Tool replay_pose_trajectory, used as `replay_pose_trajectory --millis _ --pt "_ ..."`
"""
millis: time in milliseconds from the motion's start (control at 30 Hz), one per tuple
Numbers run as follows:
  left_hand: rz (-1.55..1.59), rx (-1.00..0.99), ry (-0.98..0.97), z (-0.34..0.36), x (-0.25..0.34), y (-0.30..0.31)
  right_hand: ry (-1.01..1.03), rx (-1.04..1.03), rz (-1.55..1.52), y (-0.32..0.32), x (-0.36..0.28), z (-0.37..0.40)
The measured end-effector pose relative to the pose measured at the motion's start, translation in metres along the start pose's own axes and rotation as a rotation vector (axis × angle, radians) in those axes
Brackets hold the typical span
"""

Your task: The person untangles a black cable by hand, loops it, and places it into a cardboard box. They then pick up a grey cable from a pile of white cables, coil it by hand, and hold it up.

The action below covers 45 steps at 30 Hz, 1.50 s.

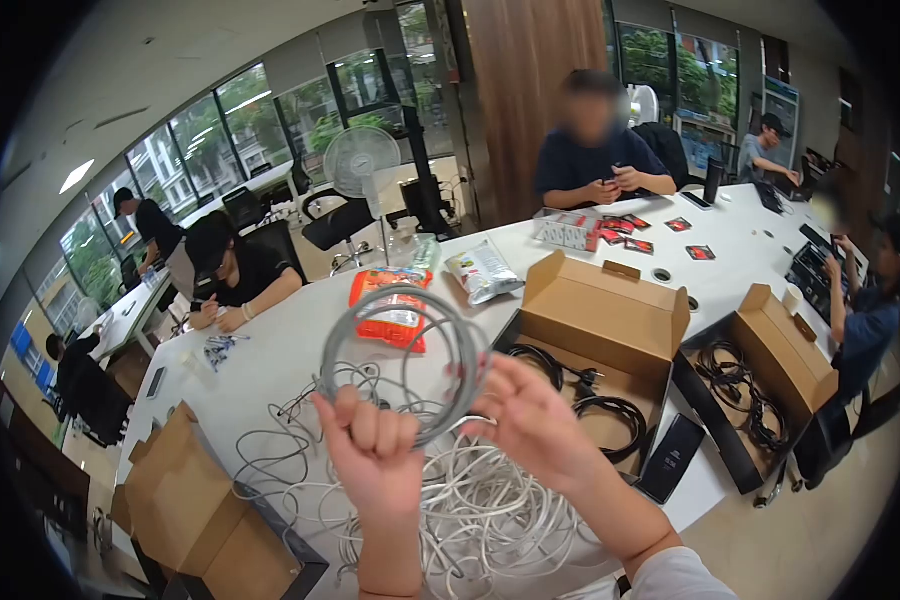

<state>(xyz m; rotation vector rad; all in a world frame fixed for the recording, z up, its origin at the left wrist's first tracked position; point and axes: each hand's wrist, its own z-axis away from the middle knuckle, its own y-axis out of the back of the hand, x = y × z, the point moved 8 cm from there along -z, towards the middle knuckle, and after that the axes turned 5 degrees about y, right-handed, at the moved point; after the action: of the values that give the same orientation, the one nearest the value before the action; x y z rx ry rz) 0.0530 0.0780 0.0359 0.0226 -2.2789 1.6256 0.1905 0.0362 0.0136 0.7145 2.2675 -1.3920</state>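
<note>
A loose coil of grey cable (342,340) stands upright in front of me, several turns thick. My left hand (375,440) is closed around its lower part, fingers curled over the strands. At the coil's right side is my right hand (535,415), its bent fingers around the strands and blurred at the tips. Below both hands, a tangled heap of white cable (490,510) spreads over the table. Thinner grey cable (260,445) lies in loops to the left of the heap.
Open cardboard boxes with black cables stand on the right, one box (610,300) nearer and another box (785,350) beyond. A phone (673,458) lies between them. Another open box (195,510) is front left. Behind the coil are an orange packet (390,335) and silver bag (485,272). Several people sit around.
</note>
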Motion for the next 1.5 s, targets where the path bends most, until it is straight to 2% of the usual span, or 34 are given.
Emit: replay_pose_trajectory --millis 33,133,233,433,500,633,767,933,1067,1167,1200,1300,1333,1433,1500 --pt "0.0 0.02 0.039 -0.001 -0.002 0.002 0.058 0.035 -0.039 0.003 -0.007 0.0" --pt "-0.016 0.077 0.16 -0.003 -0.015 0.008 0.063 0.09 -0.085 0.009 -0.013 0.0" --pt "-0.105 0.052 0.269 -0.001 -0.024 0.007 0.178 0.14 0.116 0.009 -0.022 0.002" --pt "-0.236 -0.024 0.615 0.013 -0.054 0.004 0.273 0.243 0.26 0.014 -0.054 0.009" --pt "-0.33 -0.011 0.605 0.02 -0.058 0.009 0.28 0.244 0.376 0.012 -0.066 0.012" --pt "-0.478 -0.145 0.593 0.016 -0.062 -0.001 0.361 0.277 0.579 0.007 -0.078 0.018" --pt "-0.473 -0.239 0.619 0.016 -0.059 -0.001 0.22 0.263 0.356 0.007 -0.075 0.02" --pt "-0.492 -0.257 0.619 0.013 -0.054 0.0 0.049 0.062 -0.049 0.01 -0.059 0.014" --pt "-0.455 -0.252 0.678 0.011 -0.056 0.005 -0.004 0.09 -0.081 0.013 -0.053 0.014" --pt "-0.485 -0.171 0.63 0.01 -0.053 0.003 0.038 0.098 -0.053 0.01 -0.054 0.014" --pt "-0.528 -0.217 0.613 0.009 -0.054 0.004 0.04 0.077 -0.063 0.009 -0.054 0.013" --pt "-0.545 -0.18 0.575 0.009 -0.05 0.001 0.056 0.068 -0.083 0.01 -0.052 0.013" --pt "-0.451 -0.247 0.567 0.009 -0.05 0.002 0.059 0.06 -0.095 0.009 -0.051 0.013" --pt "-0.533 -0.251 0.529 0.009 -0.045 -0.002 0.054 0.072 -0.104 0.01 -0.05 0.014" --pt "-0.534 -0.265 0.501 0.006 -0.044 0.004 0.08 0.137 -0.045 0.011 -0.051 0.014"
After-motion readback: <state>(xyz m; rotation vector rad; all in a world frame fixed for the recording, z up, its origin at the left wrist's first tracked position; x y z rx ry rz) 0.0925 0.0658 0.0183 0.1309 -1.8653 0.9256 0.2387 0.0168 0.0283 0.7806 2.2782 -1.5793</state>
